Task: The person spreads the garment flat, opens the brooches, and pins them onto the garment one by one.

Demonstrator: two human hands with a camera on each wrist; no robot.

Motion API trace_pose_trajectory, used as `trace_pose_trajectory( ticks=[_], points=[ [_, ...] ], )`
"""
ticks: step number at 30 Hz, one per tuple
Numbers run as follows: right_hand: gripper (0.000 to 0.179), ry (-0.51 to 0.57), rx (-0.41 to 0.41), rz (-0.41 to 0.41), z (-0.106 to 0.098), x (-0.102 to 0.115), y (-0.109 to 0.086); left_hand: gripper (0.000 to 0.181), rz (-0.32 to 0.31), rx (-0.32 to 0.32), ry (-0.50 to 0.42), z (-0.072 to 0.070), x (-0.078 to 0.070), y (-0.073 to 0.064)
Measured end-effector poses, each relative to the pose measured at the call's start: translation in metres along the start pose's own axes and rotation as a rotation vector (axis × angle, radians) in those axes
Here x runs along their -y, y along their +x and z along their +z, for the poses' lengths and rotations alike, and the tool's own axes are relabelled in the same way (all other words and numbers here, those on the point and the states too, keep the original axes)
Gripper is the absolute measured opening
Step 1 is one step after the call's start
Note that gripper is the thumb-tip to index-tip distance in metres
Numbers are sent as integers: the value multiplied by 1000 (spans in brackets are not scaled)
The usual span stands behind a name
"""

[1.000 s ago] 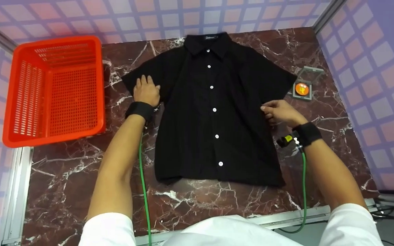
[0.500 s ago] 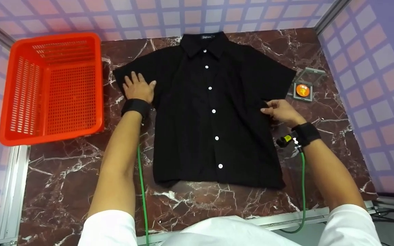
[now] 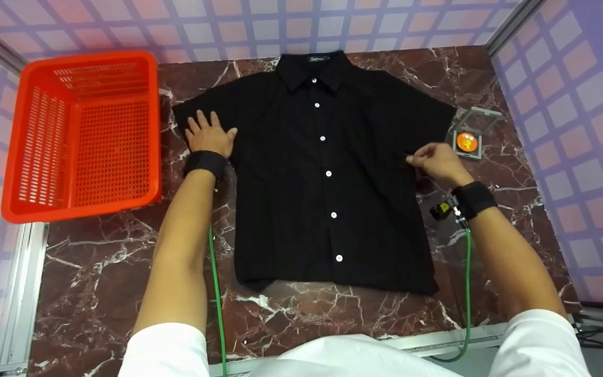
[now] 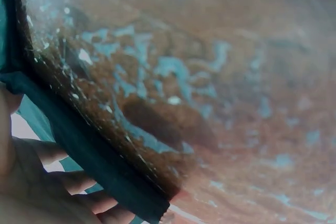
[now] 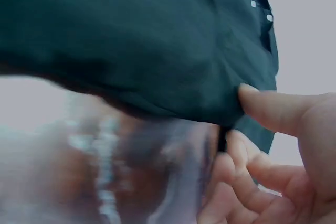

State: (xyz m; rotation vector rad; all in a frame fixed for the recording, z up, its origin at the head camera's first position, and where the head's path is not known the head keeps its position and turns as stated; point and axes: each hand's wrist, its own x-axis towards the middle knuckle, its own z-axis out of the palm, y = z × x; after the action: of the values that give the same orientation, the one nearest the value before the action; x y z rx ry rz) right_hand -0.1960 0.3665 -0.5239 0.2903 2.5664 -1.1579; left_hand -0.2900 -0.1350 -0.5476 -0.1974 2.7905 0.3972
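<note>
— Where's the shirt lying?
— The black shirt is spread front up in the middle of the desk, collar towards the back wall, a row of white buttons running down its front

— And the left hand?
— The left hand rests palm down on the sleeve nearer the basket, fingers spread and gripping nothing

— What about the other one?
— The right hand pinches the shirt's side edge just below the other sleeve. In the right wrist view the thumb lies on one face of the cloth and fingers are curled under it, though that view is blurred, so I can't say how much fabric is caught

— Anything nearby?
— A red plastic basket with slotted sides stands to the left, apart from the shirt. Just beyond the right hand, beside the sleeve's end, sits a small clear case with its lid raised and an orange disc inside

— And on the person?
— A black band on each wrist, white sleeves, and a green cable beside the left forearm, with another hanging from the right wrist
</note>
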Motion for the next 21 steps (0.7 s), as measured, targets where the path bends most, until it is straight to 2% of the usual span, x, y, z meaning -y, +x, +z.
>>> trace_pose_trajectory(
  ticks=[2, 5, 7, 13, 21],
  points=[
    [43, -42, -60, -32, -2, 5, 6, 76, -6, 3, 4, 1, 0, 2],
    [55, -171, -127, -70, -4, 10, 19, 75, -8, 10, 10, 2, 0, 4],
    [62, -215, -138, -82, -2, 12, 30, 75, -11, 14, 16, 2, 0, 6],
    [66, -290, -130, -50, 7, 15, 62, 76, -27, 20, 31, 5, 2, 10],
    [67, -407, -69, -18, 4, 11, 86, 76, -38, 26, 50, 4, -1, 13]
  ],
)
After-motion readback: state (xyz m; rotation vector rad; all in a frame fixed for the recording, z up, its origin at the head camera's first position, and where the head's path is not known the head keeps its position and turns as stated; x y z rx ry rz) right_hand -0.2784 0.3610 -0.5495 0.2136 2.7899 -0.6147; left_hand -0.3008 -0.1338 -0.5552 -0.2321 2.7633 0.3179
